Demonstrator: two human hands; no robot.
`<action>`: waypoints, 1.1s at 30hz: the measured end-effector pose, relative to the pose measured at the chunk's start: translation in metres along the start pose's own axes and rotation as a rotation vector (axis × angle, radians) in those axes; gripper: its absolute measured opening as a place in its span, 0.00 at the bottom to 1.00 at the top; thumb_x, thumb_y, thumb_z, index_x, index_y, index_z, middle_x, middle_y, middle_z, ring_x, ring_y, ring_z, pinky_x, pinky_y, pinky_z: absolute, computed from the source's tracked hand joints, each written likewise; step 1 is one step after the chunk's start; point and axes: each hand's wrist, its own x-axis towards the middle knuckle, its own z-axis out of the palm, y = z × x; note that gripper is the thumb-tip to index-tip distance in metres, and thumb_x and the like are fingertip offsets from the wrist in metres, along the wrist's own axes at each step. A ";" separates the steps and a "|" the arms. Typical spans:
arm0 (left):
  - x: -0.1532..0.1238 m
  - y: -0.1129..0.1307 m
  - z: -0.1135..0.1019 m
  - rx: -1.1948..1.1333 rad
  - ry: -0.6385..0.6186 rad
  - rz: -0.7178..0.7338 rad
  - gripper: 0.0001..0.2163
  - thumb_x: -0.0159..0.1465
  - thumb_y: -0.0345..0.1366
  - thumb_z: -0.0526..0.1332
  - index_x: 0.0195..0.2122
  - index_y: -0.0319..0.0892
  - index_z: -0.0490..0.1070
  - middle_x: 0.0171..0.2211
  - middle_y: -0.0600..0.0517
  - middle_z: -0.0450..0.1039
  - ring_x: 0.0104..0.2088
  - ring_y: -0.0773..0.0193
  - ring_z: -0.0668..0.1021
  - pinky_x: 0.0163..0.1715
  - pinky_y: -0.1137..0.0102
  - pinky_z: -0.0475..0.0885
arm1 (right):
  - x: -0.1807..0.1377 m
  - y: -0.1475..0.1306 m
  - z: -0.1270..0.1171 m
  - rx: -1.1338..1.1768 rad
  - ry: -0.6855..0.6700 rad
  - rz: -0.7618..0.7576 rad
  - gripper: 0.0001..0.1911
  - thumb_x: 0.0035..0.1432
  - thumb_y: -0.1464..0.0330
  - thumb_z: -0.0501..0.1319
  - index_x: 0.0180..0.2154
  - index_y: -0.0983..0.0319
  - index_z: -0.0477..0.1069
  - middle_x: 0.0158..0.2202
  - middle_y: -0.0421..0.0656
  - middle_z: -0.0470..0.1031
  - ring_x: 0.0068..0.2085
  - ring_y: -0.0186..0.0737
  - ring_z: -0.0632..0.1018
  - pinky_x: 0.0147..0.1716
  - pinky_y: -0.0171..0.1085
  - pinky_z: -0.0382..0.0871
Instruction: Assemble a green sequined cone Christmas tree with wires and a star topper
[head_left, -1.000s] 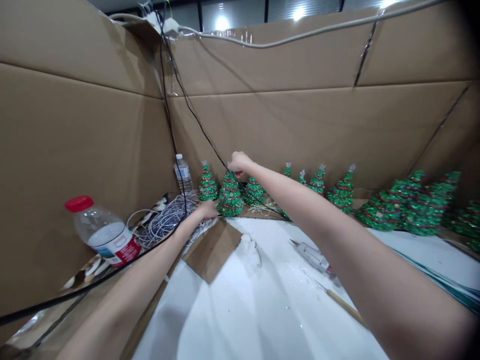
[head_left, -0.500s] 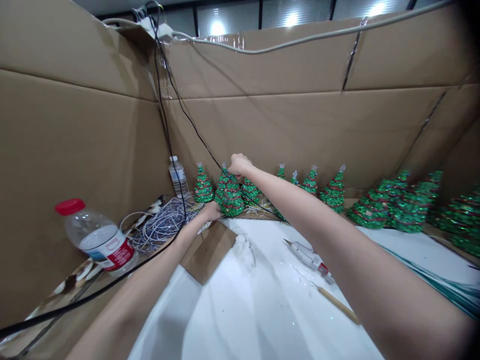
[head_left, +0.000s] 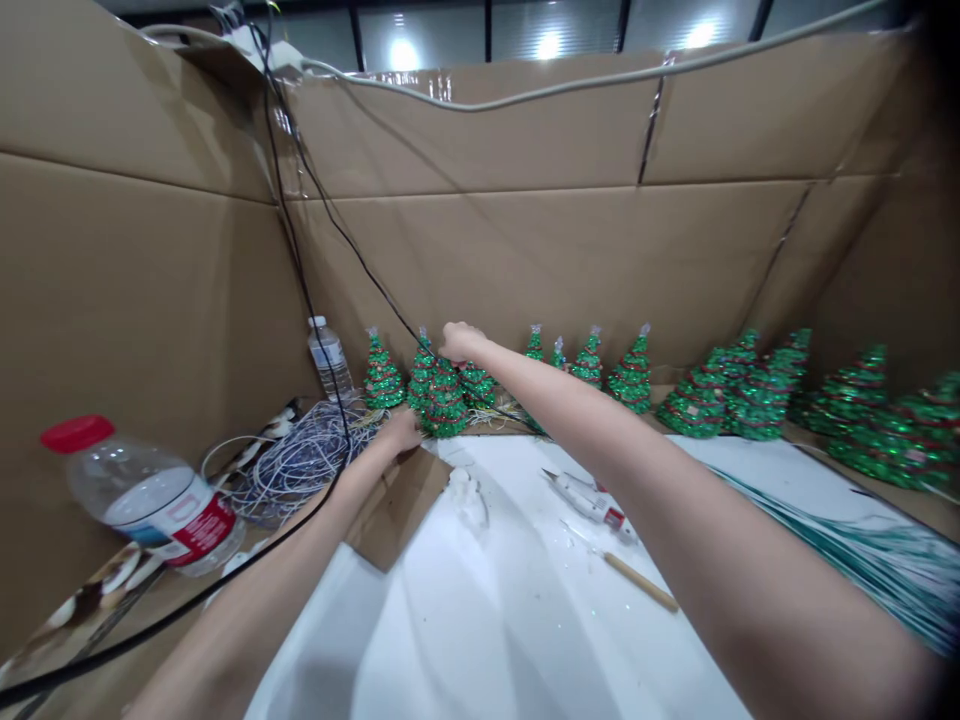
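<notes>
Honestly, the crowding worries me most. My right grip (head_left: 456,342) curls over the top of a green tinsel tree (head_left: 444,408), its inner side hidden, so I cannot tell whether it is clenched on the tip or merely touching. My left grip (head_left: 401,428) sits just beside the base; whether it grasps anything, I cannot tell either. The tree stands below my right grip, at the far edge of the worktop (head_left: 465,610), with other trees (head_left: 383,380) close around; a careless twist could topple those. A black cable (head_left: 365,264) slants past my right grip (the thing I trust least), and snagging it might drag a tree sideways. Left of my left grip, tangled wire (head_left: 307,455) could hook me. On the near side of my right grip lies a pointed tool (head_left: 592,497); a hasty pull back could brush it.
</notes>
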 end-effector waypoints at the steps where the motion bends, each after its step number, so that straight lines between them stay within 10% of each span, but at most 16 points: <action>1: -0.002 0.000 -0.001 0.011 0.016 -0.004 0.15 0.65 0.38 0.59 0.51 0.39 0.67 0.49 0.46 0.70 0.46 0.57 0.75 0.44 0.59 0.74 | -0.004 0.000 0.001 -0.006 0.008 -0.009 0.17 0.63 0.63 0.58 0.51 0.63 0.66 0.51 0.48 0.70 0.46 0.42 0.75 0.44 0.47 0.72; 9: -0.036 0.001 -0.007 0.104 0.226 -0.035 0.14 0.65 0.39 0.59 0.50 0.39 0.67 0.49 0.46 0.70 0.46 0.57 0.75 0.44 0.58 0.73 | -0.050 0.038 -0.037 -0.078 0.192 -0.036 0.18 0.63 0.63 0.58 0.52 0.63 0.66 0.51 0.47 0.70 0.47 0.43 0.75 0.44 0.47 0.72; 18: -0.115 0.025 0.004 0.069 0.469 0.159 0.12 0.64 0.35 0.51 0.44 0.44 0.72 0.49 0.47 0.71 0.46 0.53 0.77 0.41 0.65 0.70 | -0.156 0.211 -0.122 -0.198 0.288 0.471 0.18 0.63 0.63 0.58 0.51 0.64 0.66 0.50 0.48 0.70 0.46 0.43 0.75 0.44 0.47 0.72; 25: -0.182 0.036 0.044 0.009 0.426 0.370 0.12 0.64 0.37 0.50 0.42 0.49 0.71 0.44 0.53 0.74 0.41 0.61 0.78 0.38 0.70 0.70 | -0.226 0.310 -0.079 -0.223 0.273 0.814 0.18 0.62 0.63 0.58 0.52 0.64 0.66 0.51 0.48 0.69 0.47 0.43 0.74 0.44 0.47 0.72; 33: -0.206 0.015 0.076 -0.205 0.505 0.475 0.10 0.66 0.37 0.49 0.40 0.46 0.69 0.40 0.50 0.74 0.28 0.65 0.77 0.31 0.71 0.71 | -0.226 0.352 -0.008 -0.099 0.323 0.933 0.16 0.63 0.63 0.58 0.51 0.62 0.67 0.51 0.48 0.69 0.47 0.42 0.74 0.45 0.45 0.71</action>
